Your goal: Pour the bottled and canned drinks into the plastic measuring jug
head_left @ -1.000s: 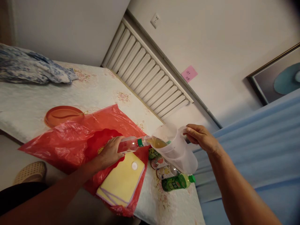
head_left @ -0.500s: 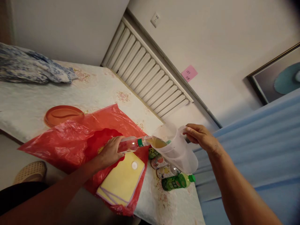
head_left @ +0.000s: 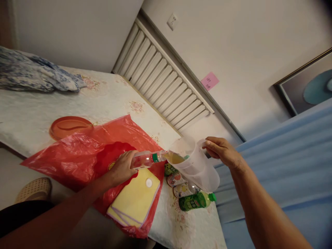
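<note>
I am watching a person working with two bare hands, and I am counting clock places from the clear bottle [head_left: 142, 160], with twelve at the top of the head view. At eight o'clock the left hand [head_left: 123, 168] is gripping that bottle, its fingers clamping round the side. The bottle's neck is pointing to three o'clock, where a cloudy white jug [head_left: 197, 169] is tipping with its wide mouth facing the neck. Further out at three, the right hand [head_left: 223, 151] is squeezing the jug's handle [head_left: 202, 143] between thumb and fingers. Yellow liquid [head_left: 176, 158] is showing in the jug's mouth, right by the neck; I cannot tell if neck and rim are touching. A row of drinks [head_left: 175, 180] is sitting at four o'clock, partly behind the jug, with a green bottle [head_left: 195, 201] just beside it. A red plastic bag [head_left: 77, 148] is spreading out under the left hand, and a folded yellow cloth [head_left: 133, 200] is lying on it at six o'clock. An orange round thing [head_left: 71, 128] is resting by the bag at ten. A flowery tablecloth [head_left: 109, 100] is lying under everything.
</note>
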{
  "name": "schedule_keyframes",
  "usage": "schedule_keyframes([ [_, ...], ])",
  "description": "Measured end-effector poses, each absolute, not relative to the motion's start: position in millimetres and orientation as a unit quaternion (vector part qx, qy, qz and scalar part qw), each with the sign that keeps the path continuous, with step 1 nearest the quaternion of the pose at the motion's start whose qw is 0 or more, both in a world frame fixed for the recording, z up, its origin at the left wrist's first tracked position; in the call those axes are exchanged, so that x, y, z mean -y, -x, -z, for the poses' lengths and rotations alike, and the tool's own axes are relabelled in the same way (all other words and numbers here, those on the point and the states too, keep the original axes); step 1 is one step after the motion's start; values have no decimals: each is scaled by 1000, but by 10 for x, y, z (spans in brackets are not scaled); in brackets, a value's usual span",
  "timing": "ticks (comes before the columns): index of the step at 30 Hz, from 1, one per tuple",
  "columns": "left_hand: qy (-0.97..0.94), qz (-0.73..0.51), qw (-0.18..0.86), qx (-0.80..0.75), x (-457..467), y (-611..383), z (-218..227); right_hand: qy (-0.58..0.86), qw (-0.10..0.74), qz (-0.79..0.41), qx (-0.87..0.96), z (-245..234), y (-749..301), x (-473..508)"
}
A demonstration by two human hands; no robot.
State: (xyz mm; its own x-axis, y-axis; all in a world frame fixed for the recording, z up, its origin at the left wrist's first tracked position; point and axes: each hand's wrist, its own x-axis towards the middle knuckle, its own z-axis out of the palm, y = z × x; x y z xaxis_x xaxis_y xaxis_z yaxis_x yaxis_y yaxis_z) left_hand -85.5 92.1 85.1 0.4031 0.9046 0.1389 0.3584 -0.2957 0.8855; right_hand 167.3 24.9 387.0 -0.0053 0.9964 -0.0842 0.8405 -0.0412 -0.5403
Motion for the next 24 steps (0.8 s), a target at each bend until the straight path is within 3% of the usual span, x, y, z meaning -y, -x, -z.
schedule_keyframes([
  [15,-732,-349,406,-420,-933,865,-839,684,184,-229,668,-3825,-1670,-247],
  [24,-706,-367,434,-423,-922,882,-858,661,268,-269,647,-3662,-1798,-151],
])
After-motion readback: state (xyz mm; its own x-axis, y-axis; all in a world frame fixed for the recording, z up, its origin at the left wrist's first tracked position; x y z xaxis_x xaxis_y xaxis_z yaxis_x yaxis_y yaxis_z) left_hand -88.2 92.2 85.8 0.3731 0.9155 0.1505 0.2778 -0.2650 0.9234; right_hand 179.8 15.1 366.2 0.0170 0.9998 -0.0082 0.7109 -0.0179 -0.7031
